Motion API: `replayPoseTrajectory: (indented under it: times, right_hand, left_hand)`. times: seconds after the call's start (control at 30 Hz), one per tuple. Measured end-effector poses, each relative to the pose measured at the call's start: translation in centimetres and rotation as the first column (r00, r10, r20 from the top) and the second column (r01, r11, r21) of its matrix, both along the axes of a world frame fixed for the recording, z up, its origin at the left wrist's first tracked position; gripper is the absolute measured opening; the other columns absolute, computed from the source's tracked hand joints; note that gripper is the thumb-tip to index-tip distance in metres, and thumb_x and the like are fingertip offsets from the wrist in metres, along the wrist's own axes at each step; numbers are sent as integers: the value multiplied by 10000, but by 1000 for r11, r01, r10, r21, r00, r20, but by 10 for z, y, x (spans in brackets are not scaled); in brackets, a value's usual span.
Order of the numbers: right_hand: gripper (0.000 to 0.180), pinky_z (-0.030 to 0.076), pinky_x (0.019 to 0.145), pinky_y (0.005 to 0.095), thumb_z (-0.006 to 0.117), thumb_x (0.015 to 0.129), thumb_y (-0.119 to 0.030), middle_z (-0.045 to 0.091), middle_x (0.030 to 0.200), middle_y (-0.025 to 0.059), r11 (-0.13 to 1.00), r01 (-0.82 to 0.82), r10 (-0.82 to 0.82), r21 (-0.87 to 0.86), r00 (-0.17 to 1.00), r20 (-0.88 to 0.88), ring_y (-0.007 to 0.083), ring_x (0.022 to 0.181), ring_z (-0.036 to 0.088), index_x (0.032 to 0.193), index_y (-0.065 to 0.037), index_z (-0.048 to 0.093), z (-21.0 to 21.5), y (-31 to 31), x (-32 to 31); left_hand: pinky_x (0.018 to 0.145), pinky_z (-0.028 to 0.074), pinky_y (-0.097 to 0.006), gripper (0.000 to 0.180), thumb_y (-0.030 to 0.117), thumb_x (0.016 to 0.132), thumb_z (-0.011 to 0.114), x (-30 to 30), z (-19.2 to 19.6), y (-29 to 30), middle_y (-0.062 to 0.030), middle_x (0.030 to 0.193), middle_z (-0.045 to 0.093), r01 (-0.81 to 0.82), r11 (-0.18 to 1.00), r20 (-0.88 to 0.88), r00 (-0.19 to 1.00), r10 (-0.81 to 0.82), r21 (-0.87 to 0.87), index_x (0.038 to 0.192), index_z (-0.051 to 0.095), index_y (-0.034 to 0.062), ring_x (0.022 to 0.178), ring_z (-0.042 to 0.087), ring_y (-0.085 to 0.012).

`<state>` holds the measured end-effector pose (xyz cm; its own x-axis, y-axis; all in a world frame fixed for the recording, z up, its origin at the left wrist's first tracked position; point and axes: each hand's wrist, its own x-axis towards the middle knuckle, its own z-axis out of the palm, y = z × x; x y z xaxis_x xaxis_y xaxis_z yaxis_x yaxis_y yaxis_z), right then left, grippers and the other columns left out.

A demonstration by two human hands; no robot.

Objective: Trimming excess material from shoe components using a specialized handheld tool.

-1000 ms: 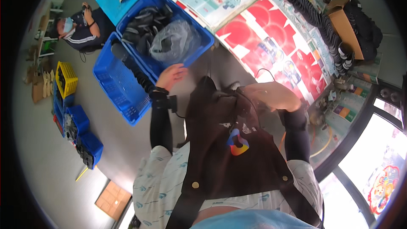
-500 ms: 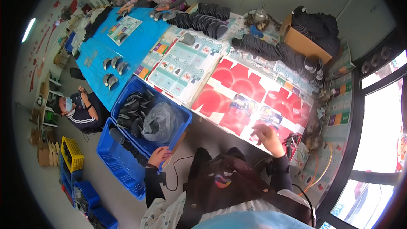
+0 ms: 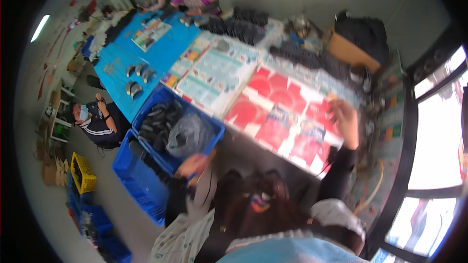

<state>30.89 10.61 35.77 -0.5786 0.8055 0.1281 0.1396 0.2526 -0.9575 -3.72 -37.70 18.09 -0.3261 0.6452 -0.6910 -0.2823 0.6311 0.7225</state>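
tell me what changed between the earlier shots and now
The right hand has moved from near the body, forward and rightward, to the right end of the red-and-white printed sheet. Blur hides any grip. The left hand stays beside the blue bin, which still holds the clear plastic bag.

Bag (image 3: 189,135) in crate (image 3: 219,132) (left)

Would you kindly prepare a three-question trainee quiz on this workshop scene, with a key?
1. True or false: the right hand is nearer the red-and-white sheet than the left hand is.
2. Where does the translucent bag lie: (a) yellow crate, (b) blue bin, (c) cardboard box?
3. How many co-workers are visible?

Key: 1. True. 2. (b). 3. Three.
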Motion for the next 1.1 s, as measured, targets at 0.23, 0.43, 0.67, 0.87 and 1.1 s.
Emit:
replayPoseTrajectory:
  times: [0.23,0.43,0.67,0.87,1.1]
  right_hand:
    - [176,434,551,223,576,1002,-189,603,736,-4,910,314,-295,-271,949,109,55,634,552,992,-35,662,108,-59,112]
    - [221,362,501,207,571,1007,-257,567,677,-2,926,174,-100,-334,968,229,68,543,477,989,-51,650,-1,-84,109]
    - [672,471,947,546,340,1030,-594,440,522,13,419,-538,505,-731,808,-305,165,481,416,772,-28,591,-93,-42,-24]
    - [904,499,953,523,145,991,-728,367,386,48,-141,-873,668,-468,265,-695,191,355,345,482,-58,473,-15,-49,-173]
    - [631,506,923,360,317,1058,-441,693,992,198,921,-13,166,390,918,-360,207,895,666,1064,75,678,119,-100,-222]
  left_hand:
    - [875,533,-288,340,266,1057,520,-12,140,137,-100,1149,676,144,910,104,975,-198,388,1308,562,42,1008,677,-184]
    - [847,545,-279,304,251,1043,556,-11,69,174,-92,1017,717,585,783,-392,785,-481,212,1240,600,24,977,697,-179]
    - [942,526,-416,715,639,1004,330,22,65,111,-65,681,630,86,842,333,893,-303,533,1053,611,-17,570,590,-149]
    - [1053,468,-531,1028,819,898,52,-23,165,91,-40,453,471,-188,497,417,815,-403,847,947,646,-18,368,450,-141]
    - [758,537,-460,596,555,991,512,-11,123,133,-189,841,723,398,918,-716,640,-278,-1,988,718,-4,768,703,-342]
